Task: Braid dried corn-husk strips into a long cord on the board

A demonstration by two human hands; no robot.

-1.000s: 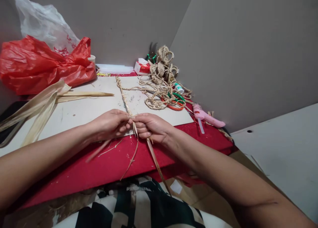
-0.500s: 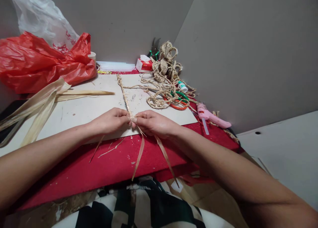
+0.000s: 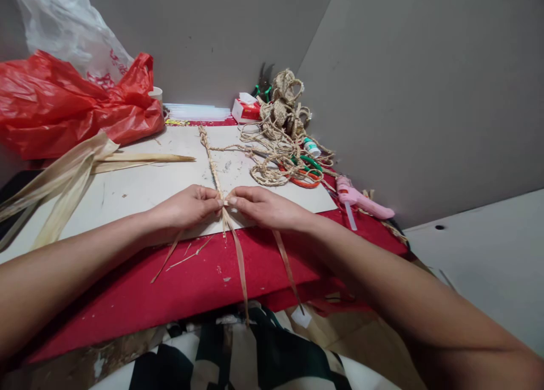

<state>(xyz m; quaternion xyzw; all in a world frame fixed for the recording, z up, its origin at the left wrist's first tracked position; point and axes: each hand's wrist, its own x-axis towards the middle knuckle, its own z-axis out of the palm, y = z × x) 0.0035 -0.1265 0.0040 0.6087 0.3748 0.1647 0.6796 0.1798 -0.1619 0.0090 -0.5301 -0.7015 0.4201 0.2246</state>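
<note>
A braid of dry husk strips (image 3: 213, 166) runs down the white board (image 3: 170, 180) toward me. At its lower end my left hand (image 3: 191, 206) pinches a strand between thumb and forefinger. My right hand (image 3: 257, 206) faces it closely, pinching another strand of the same braid. Loose husk strips hang below: a middle strip (image 3: 241, 265) falls over the red cloth edge, one right strip (image 3: 287, 265) comes from under my right hand, and a thin left strip (image 3: 168, 257) from under my left. Wide dry husks (image 3: 80, 180) lie to the left.
A red plastic bag (image 3: 76, 106) sits back left beside clear glue sticks (image 3: 198, 113). Back right are coiled braided cords (image 3: 284, 112), a small tissue box (image 3: 246, 109), scissors (image 3: 306, 178), a white-and-green bottle (image 3: 312, 147) and a pink glue gun (image 3: 361, 200). Grey panels stand behind.
My fingers have shifted slightly at the braid's end, my right thumb drawing back a little. The middle strip has swung right and now hangs straighter; the bundle below the pinch shows more.
</note>
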